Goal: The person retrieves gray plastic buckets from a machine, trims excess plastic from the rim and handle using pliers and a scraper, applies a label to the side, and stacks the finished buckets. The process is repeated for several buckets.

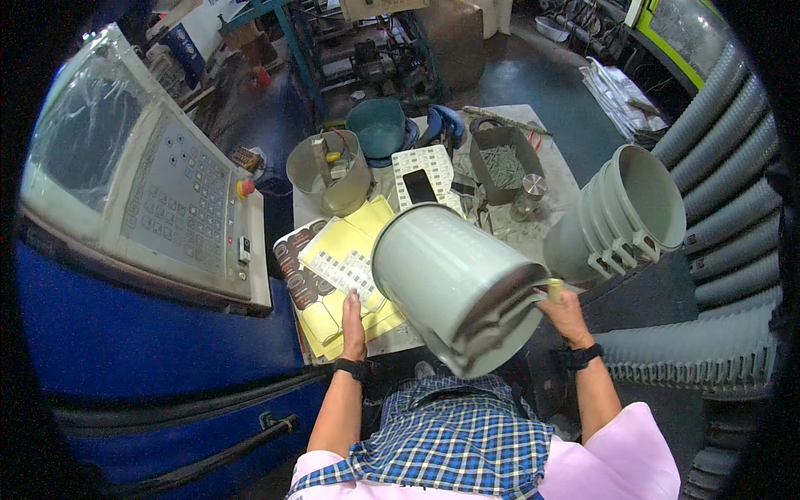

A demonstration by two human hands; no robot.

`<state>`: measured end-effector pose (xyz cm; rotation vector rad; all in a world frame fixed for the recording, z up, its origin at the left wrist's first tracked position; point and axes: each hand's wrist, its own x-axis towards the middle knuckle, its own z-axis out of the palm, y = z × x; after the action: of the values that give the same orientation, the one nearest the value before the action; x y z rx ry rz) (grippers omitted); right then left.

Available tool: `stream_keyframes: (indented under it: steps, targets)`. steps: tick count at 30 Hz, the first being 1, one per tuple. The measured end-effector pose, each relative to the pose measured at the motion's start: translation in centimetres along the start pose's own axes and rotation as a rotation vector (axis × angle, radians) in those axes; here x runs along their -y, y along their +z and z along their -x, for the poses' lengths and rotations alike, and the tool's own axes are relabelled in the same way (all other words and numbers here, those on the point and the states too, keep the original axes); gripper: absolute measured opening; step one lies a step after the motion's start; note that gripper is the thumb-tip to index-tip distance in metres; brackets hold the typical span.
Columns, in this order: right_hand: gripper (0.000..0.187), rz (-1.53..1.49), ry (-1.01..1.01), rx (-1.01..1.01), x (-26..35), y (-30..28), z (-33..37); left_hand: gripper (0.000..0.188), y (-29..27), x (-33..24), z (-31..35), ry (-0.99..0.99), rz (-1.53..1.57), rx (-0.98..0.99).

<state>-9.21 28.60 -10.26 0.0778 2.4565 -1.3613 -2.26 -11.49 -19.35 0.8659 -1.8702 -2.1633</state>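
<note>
A grey plastic bucket lies tilted in front of me, above the near edge of the table. Its ribbed, blurred end faces the lower right. Just left of the bucket is my left hand, flat with fingers stretched up, holding nothing. My right hand is closed at the bucket's right edge around a tool with a yellow end; its kind is too blurred to make out. Beneath the left hand's side of the bucket lie yellow sheets and a white label sheet.
Nested grey buckets stand at the right, near long stacks of buckets. On the table are a bin of screw-like pieces, a round tub, a teal bowl and a phone. A machine control panel borders the left.
</note>
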Motion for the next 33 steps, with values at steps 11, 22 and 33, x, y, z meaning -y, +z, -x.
stream_keyframes:
  steps: [11,22,33]
  targets:
    - [0.021,-0.603,-0.337,-0.15,0.2,-4.8,3.7,0.053,0.5,-11.2,9.8,-0.041,0.027,0.758]
    - [0.024,-0.754,-0.02,0.026,-2.2,-3.6,2.0,0.093,3.3,-13.0,12.8,-0.335,0.623,0.974]
    - [0.026,-0.375,0.192,-0.065,-13.7,-1.6,0.0,0.083,5.1,-11.7,13.2,-0.293,0.417,1.034]
